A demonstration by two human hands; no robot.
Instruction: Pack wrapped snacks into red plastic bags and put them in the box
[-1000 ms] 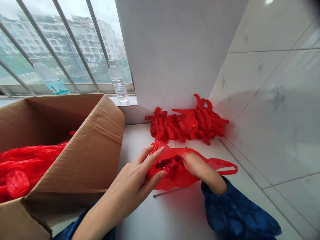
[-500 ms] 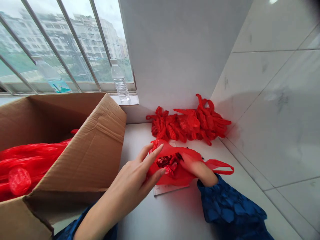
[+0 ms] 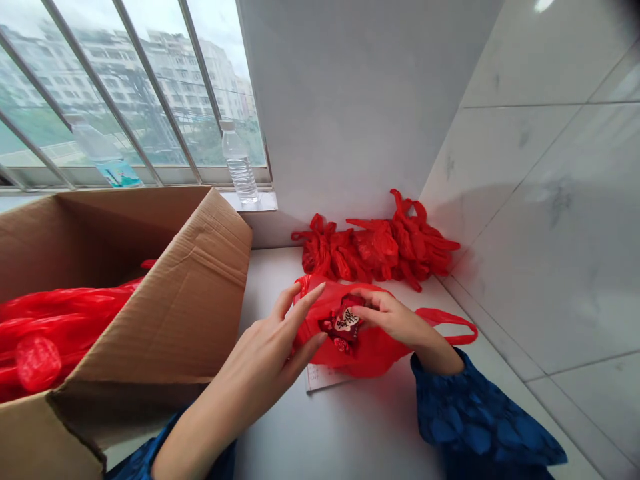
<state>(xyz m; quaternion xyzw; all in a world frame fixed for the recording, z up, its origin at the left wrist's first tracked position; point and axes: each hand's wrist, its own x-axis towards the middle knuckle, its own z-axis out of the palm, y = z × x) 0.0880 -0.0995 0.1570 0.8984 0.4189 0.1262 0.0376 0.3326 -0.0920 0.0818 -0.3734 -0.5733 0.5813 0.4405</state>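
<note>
A red plastic bag (image 3: 370,357) lies on the white surface with its mouth spread apart and one handle loop out to the right. My left hand (image 3: 273,343) is at the bag's left rim, fingers spread and thumb apart, the rim lying behind the fingertips. Over the mouth, my right hand (image 3: 395,320) pinches a dark red wrapped packet (image 3: 347,321) with pale lettering. Beneath it, small red wrapped pieces (image 3: 341,345) show inside the bag. A printed sheet (image 3: 320,379) sticks out from under the bag.
Several tied red bags (image 3: 370,247) are lined up along the wall. To the left, an open cardboard box (image 3: 200,287) contains more red plastic (image 3: 65,320). A clear bottle (image 3: 240,167) stands on the sill by the barred window. A tiled wall (image 3: 560,220) bounds the right side.
My right hand has come up out of the bag, and the dark red packet now shows in its fingers. The bag's handle loop has shifted slightly right. My left hand has hardly moved.
</note>
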